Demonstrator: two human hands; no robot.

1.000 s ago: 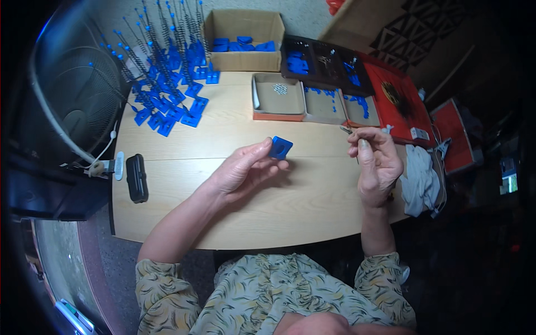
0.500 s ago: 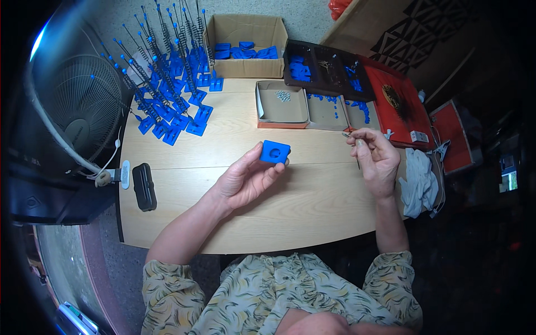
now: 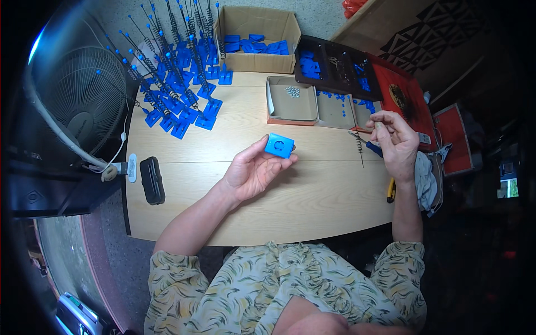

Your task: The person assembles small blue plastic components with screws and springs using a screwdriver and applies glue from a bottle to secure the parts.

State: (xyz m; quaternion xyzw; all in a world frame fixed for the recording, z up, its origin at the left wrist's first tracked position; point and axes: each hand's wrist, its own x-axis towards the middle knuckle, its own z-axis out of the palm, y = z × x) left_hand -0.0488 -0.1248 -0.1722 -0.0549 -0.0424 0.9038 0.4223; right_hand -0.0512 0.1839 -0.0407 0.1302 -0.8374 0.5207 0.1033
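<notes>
My left hand [image 3: 251,170] holds a small blue plastic block [image 3: 280,146] between thumb and fingers, its face with a round opening turned up. My right hand [image 3: 397,146] is raised at the right, thumb and fingertips pressed together. Whatever is between them, if anything, is too small to make out. Just left of these fingertips is a dark coil spring [image 3: 359,143] with a thin straight rod running down from it. It looks apart from the fingers. Beneath the right hand lies a tool with a blue handle [image 3: 373,148], partly covered by the hand.
Blue bases with upright springs and beads [image 3: 178,106] crowd the back left. A cardboard box [image 3: 257,62] of blue parts, a shallow carton [image 3: 290,117] with silvery beads and a dark tray [image 3: 328,84] stand behind. A black case [image 3: 152,180] lies left, a yellow-handled tool [image 3: 391,191] right.
My right hand has shifted right, uncovering the spring and the blue-handled tool. The block in my left hand has tilted slightly. The whole view has shifted a little.
</notes>
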